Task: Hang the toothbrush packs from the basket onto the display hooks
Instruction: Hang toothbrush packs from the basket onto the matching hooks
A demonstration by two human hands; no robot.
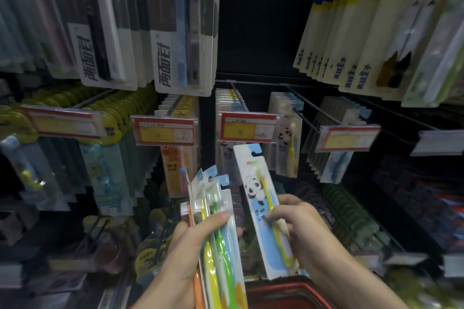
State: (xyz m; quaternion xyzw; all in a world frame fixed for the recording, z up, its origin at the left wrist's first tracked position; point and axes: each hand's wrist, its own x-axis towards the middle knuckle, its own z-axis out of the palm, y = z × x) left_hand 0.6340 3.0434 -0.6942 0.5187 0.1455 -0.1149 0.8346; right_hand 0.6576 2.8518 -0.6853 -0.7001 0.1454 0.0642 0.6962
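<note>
Racks of hooks are filling the whole view, most of them already crowded with packs, so the display looks well stocked, though nothing shows which of those came from this job. Two hooks matter most: the middle hook [237, 94] behind the red and yellow price tag [247, 126], and the hook just right of it [305, 108], where hanging panda packs [285, 133] match the one in hand. Both are carrying packs along much of their length, with some bare wire showing toward the near end.

Low at the near edge, the red basket [283, 292] is showing only its rim; its inside is hidden, so I cannot tell what is remaining in it.

On the left, the left hand [193, 246] is clenching a fanned bundle [218, 221] of several packs, with orange, yellow and green brushes among them, tops pointing up and far. All of these are waiting to be hung.

On the right, the right hand [298, 223] is gripping a single panda pack [266, 208] around its lower half, thumb across the front. The pack is standing tilted, its notched top reaching just under the price tag but not on any hook.

Judging from this, the job is in mid-course: one pack is being offered up to the rack, a handful are held in reserve, and an unknown number are sitting in the basket.
</note>
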